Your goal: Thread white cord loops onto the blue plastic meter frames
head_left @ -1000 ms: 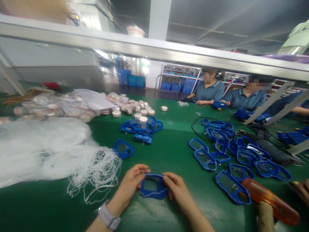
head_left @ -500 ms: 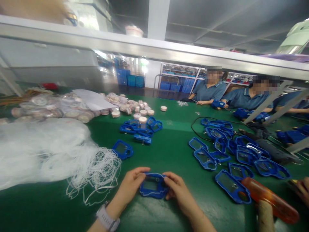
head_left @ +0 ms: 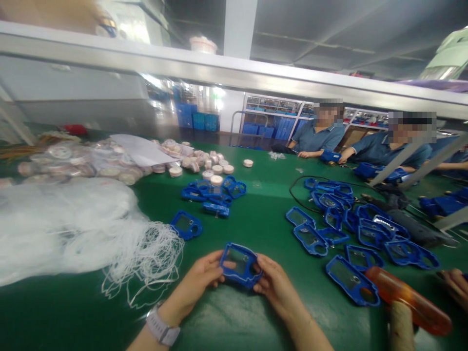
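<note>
Between my two hands is a blue plastic housing (head_left: 227,259) with a clear window, a round hole at its right end and a pale cord or seal along its rim. My left hand (head_left: 204,273) grips its left end, with fingers showing behind the window. The right end is pinched by my right hand (head_left: 272,280). The housing is tilted, its window facing up toward me. Beyond my left hand, a similar blue housing (head_left: 185,225) lies on the green table (head_left: 256,219). Loose white cord (head_left: 146,258) is heaped left of my left hand.
Several blue housings (head_left: 353,280) are piled at the right, beside a mallet with an orange head (head_left: 409,300). White tape-like rolls (head_left: 216,180) and plastic bags (head_left: 62,219) cover the left. Co-workers (head_left: 318,139) sit across the table. Another person's hand (head_left: 455,285) shows at the right edge.
The housing has been raised slightly and turned, its left end now higher. My left fingers have shifted from its top edge to behind and below its left end.
</note>
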Demonstrator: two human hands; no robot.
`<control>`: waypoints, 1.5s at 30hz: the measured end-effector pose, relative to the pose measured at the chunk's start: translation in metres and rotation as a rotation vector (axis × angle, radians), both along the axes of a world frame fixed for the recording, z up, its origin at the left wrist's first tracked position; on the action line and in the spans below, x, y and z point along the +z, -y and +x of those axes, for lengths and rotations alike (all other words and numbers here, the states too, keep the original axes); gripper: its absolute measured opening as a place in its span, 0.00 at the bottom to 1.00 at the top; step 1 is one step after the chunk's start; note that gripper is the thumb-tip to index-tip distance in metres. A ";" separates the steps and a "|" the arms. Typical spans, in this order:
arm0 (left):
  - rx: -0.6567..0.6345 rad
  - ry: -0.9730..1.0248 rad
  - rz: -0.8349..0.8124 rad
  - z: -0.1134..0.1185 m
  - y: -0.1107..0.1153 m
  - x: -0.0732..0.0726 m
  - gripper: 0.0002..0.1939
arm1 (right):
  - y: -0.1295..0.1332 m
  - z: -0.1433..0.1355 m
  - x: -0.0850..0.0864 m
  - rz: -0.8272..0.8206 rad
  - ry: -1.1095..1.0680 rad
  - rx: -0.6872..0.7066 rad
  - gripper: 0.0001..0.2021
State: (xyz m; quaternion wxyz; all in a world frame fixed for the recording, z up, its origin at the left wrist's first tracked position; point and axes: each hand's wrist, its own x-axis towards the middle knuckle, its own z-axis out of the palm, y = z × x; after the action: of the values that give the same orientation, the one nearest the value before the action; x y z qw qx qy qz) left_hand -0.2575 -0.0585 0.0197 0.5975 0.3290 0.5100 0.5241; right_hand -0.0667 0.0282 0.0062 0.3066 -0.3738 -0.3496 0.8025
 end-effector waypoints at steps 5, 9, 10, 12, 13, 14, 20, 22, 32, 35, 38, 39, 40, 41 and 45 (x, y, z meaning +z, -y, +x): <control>0.046 0.054 0.042 -0.002 0.001 -0.005 0.30 | 0.000 0.002 0.002 -0.009 -0.114 0.018 0.16; 0.086 0.031 0.045 0.000 0.001 -0.005 0.33 | 0.001 0.001 0.002 0.007 -0.114 0.004 0.19; 0.083 0.005 0.051 0.001 0.001 -0.005 0.33 | 0.002 0.001 0.002 0.011 -0.113 -0.003 0.19; 0.073 -0.055 0.062 0.003 0.000 -0.006 0.33 | 0.003 0.000 0.003 0.018 -0.121 -0.012 0.19; 0.070 -0.078 0.061 0.003 0.000 -0.006 0.33 | 0.004 0.000 0.003 0.024 -0.128 -0.010 0.19; 0.069 -0.091 0.057 0.003 0.000 -0.006 0.34 | 0.004 0.000 0.003 0.033 -0.133 -0.006 0.19; 0.044 -0.029 0.024 0.003 0.003 -0.004 0.34 | 0.004 0.001 0.006 0.114 -0.096 0.020 0.22; 0.029 -0.026 0.036 0.002 0.003 -0.003 0.33 | 0.004 0.001 0.007 0.133 -0.086 0.023 0.22; 0.151 -0.682 0.346 -0.006 0.003 0.002 0.09 | 0.014 -0.005 0.003 0.174 -0.025 0.272 0.17; 0.100 -0.801 0.443 -0.003 0.005 0.002 0.08 | 0.016 -0.007 -0.001 0.166 -0.022 0.274 0.16; 0.061 -0.909 0.532 0.000 0.007 -0.001 0.09 | 0.017 -0.007 0.000 0.160 -0.019 0.264 0.14; 0.049 -0.956 0.563 0.001 0.007 -0.002 0.10 | 0.017 -0.007 0.000 0.161 -0.009 0.263 0.14; 0.038 -1.001 0.589 0.001 0.007 -0.003 0.10 | 0.018 -0.007 0.001 0.163 0.006 0.259 0.14; 0.033 -1.041 0.612 0.002 0.008 -0.004 0.11 | 0.018 -0.008 0.001 0.166 0.027 0.253 0.14; 0.044 -1.113 0.669 0.003 0.009 -0.005 0.10 | 0.020 -0.011 0.001 0.162 0.090 0.226 0.15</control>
State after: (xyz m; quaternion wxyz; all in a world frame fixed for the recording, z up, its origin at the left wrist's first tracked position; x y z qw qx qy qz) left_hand -0.2544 -0.0672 0.0150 0.0981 0.7094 0.5590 0.4178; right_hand -0.0774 0.0086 0.0074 0.2273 -0.3417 -0.4667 0.7834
